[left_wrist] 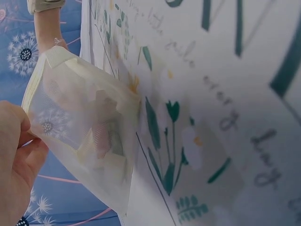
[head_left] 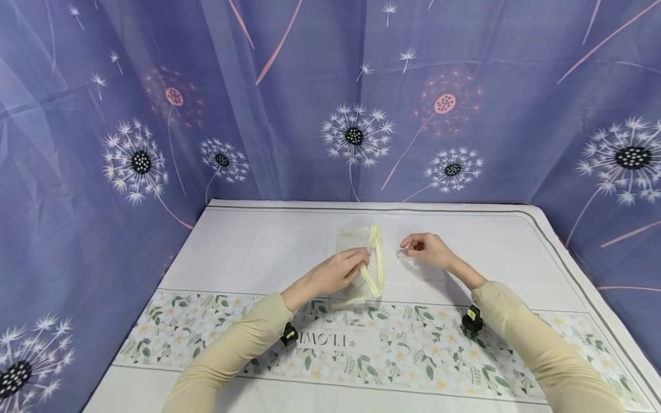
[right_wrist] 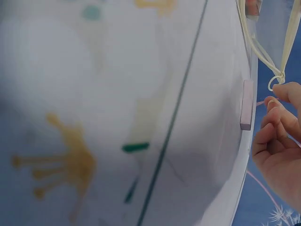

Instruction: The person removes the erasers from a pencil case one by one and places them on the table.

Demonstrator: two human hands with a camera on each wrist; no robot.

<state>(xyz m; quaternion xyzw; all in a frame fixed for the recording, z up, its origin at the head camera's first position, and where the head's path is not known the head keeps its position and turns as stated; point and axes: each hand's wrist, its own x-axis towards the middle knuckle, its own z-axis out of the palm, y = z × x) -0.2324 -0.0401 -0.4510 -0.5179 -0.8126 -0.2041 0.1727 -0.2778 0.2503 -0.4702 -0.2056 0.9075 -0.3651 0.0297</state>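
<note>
My left hand (head_left: 338, 271) pinches the yellow-trimmed opening edge of a pale mesh pouch (left_wrist: 70, 89). The pouch is tilted up from the table, its mouth facing right. Blurred pinkish and pale shapes show through its mesh. To the right of the pouch, my right hand (head_left: 430, 250) is low over the table, fingers loosely bent, with thumb and forefinger close together. A small pale pink block (right_wrist: 246, 104) lies on the table beside those fingertips. The pouch's thin cord loop (right_wrist: 274, 83) overlaps the right thumb in the right wrist view.
The white table cover (head_left: 248, 246) carries a printed floral band (head_left: 206, 327) across its near half. A purple dandelion curtain (head_left: 289, 115) hangs behind the table and along its left side. Black wrist devices (head_left: 472, 319) sit under both forearms.
</note>
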